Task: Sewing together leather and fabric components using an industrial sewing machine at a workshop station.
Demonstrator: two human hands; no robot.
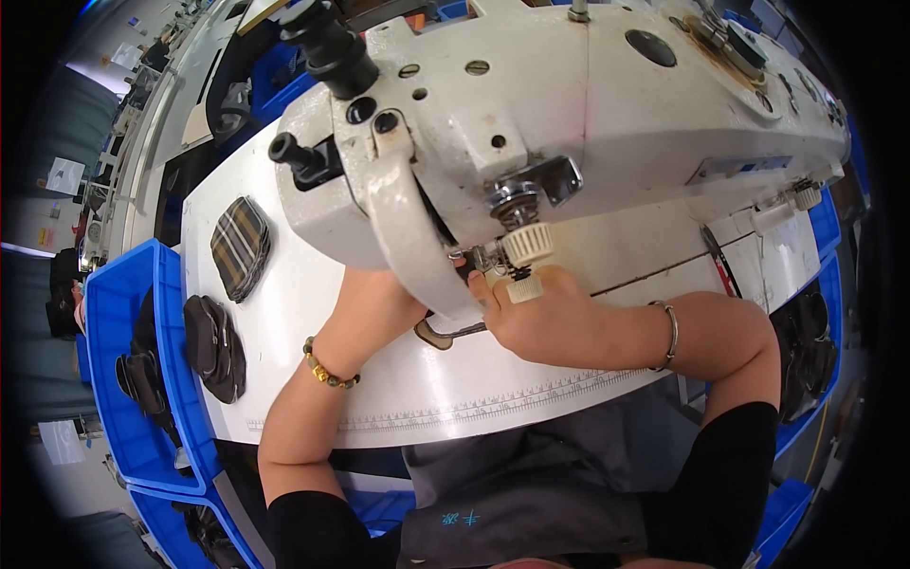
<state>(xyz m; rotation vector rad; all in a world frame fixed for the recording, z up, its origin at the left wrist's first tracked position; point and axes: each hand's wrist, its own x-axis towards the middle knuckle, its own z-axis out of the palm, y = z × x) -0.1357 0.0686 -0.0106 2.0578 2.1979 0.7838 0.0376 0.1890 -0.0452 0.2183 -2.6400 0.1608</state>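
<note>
A white sewing machine (427,123) stands over the white table, and both my hands are under its head. My left hand (384,299) reaches in from the left, its fingers hidden behind the machine's curved white guard (408,228). On the other side, my right hand (548,318) is closed, with curled fingertips at a dark fabric piece (463,267) close to the needle area. Below the guard a tan-faced, dark-edged part (434,334) sticks out between my hands; whether it belongs to the same piece I cannot tell.
On the table's left lie plaid fabric pieces (241,248) and a stack of dark pieces (214,348). A blue bin (171,379) with dark items stands left, another bin (825,379) right. A red-and-black slender tool (722,263) lies right; a printed ruler (474,410) follows the front edge.
</note>
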